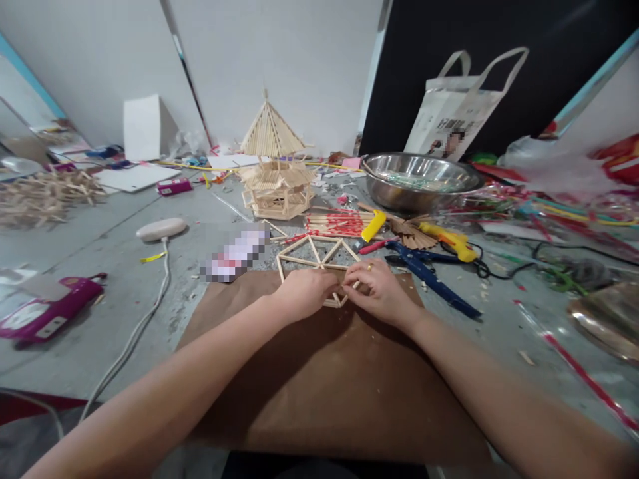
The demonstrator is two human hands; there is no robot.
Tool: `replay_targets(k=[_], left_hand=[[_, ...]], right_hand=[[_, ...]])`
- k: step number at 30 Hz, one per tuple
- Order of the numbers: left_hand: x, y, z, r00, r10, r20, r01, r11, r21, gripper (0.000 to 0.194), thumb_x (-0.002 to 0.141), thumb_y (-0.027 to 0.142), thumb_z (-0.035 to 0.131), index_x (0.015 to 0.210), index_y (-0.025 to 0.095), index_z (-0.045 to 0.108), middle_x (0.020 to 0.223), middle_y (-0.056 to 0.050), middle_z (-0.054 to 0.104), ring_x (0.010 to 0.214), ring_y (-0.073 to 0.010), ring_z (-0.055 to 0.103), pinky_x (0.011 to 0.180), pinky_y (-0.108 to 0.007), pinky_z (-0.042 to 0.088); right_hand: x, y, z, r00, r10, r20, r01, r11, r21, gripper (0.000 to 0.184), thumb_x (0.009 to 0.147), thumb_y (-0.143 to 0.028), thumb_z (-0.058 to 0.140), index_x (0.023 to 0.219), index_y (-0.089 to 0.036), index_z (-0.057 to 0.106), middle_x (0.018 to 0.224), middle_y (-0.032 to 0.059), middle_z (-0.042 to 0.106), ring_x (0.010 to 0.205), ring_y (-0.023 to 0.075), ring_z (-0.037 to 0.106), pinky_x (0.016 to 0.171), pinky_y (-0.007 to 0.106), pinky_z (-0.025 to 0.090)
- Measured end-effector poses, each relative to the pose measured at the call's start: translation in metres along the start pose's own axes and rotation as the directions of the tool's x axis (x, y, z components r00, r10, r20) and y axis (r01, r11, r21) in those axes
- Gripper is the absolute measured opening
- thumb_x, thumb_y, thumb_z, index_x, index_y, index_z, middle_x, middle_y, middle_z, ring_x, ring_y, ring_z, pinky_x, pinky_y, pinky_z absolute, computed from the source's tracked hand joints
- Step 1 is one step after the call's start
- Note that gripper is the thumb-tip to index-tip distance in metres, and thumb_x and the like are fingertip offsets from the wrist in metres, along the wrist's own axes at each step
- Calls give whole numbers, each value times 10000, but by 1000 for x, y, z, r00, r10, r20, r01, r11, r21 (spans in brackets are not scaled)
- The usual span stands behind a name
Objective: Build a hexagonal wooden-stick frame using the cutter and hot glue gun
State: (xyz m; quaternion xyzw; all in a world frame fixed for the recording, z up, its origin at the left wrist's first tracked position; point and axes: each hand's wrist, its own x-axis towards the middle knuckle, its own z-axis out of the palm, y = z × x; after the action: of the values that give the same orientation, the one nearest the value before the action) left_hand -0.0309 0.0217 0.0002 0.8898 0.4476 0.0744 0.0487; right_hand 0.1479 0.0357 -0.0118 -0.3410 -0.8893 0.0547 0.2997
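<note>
A flat, many-sided frame of thin wooden sticks (293,251), with spokes meeting near its middle, lies at the far end of a brown paper sheet (309,386). My left hand (307,293) is closed over the frame's near side, its fingertips around a stick near the centre. From the right, my right hand (377,293), with a ring on one finger, pinches the frame close to the left fingertips. The fingers hide part of the frame's middle. Just beyond lie red-marked wooden sticks (339,224) and a yellow-handled tool (374,226).
A stick-built pavilion model (277,179) stands behind. Farther right are a steel basin (424,183), a yellow glue gun (449,241), dark blue pliers (434,279) and a white bag (444,116). Leftward lie a blurred-out packet (237,253), a white corded device (162,229) and a purple power strip (54,309).
</note>
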Motion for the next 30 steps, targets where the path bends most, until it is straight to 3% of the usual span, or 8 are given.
replay_targets(k=[7, 10, 12, 15, 17, 19, 25, 30], left_hand=[[2, 10, 2, 982, -162, -101, 158, 987, -42, 279, 827, 296, 309, 796, 192, 566, 749, -44, 620, 670, -166, 562, 567, -240, 375], [0, 10, 1, 967, -193, -168, 169, 974, -147, 282, 827, 292, 314, 769, 180, 567, 710, -32, 605, 646, -142, 537, 563, -222, 354], [-2, 8, 1, 952, -213, -218, 163, 960, -227, 287, 826, 283, 316, 737, 169, 563, 666, -20, 581, 612, -121, 509, 549, -206, 338], [-4, 3, 2, 925, -259, -279, 168, 935, -313, 286, 820, 289, 328, 717, 158, 560, 589, 2, 532, 543, -98, 454, 508, -191, 306], [-6, 0, 3, 912, -279, -301, 170, 924, -341, 281, 816, 289, 337, 719, 155, 563, 567, 9, 516, 528, -93, 436, 502, -189, 297], [-7, 0, 4, 906, -282, -316, 158, 917, -366, 277, 817, 281, 336, 740, 153, 570, 592, 4, 533, 552, -93, 448, 522, -188, 309], [-9, 4, 5, 910, -272, -313, 132, 906, -403, 259, 820, 249, 336, 811, 152, 576, 657, -15, 574, 598, -100, 484, 564, -192, 348], [-8, 5, 8, 917, -245, -315, 97, 902, -420, 243, 825, 248, 345, 842, 156, 569, 743, -30, 600, 674, -112, 521, 614, -202, 376]], right_hand=[[11, 8, -11, 999, -9, 49, 12, 998, -62, 164, 765, -308, 476, 780, -189, 587, 852, 39, 624, 850, 162, 528, 789, 299, 355], [12, 18, -36, 982, 170, 80, -152, 969, -193, 234, 769, -355, 447, 842, -184, 588, 888, 53, 624, 851, 178, 541, 754, 297, 377], [5, 31, -55, 910, 405, 95, -340, 856, -390, 283, 760, -405, 421, 836, -191, 591, 880, 73, 624, 819, 222, 556, 670, 328, 396], [-13, 52, -74, 686, 722, 85, -523, 571, -632, 384, 692, -490, 448, 836, -162, 585, 902, 143, 613, 802, 309, 561, 558, 362, 392], [-26, 62, -78, 555, 821, 134, -556, 486, -674, 418, 672, -512, 457, 869, -162, 572, 927, 149, 610, 796, 314, 567, 541, 358, 390], [-34, 67, -76, 508, 850, 141, -567, 453, -688, 416, 688, -497, 444, 925, -171, 548, 936, 145, 609, 795, 303, 573, 531, 344, 388], [-37, 67, -70, 608, 789, 86, -571, 511, -642, 337, 782, -395, 333, 930, -178, 544, 911, 129, 613, 785, 286, 578, 562, 353, 386], [-37, 61, -83, 635, 766, -103, -675, 485, -557, 404, 804, -413, 290, 1006, -157, 529, 899, 144, 611, 776, 280, 572, 591, 359, 392]])
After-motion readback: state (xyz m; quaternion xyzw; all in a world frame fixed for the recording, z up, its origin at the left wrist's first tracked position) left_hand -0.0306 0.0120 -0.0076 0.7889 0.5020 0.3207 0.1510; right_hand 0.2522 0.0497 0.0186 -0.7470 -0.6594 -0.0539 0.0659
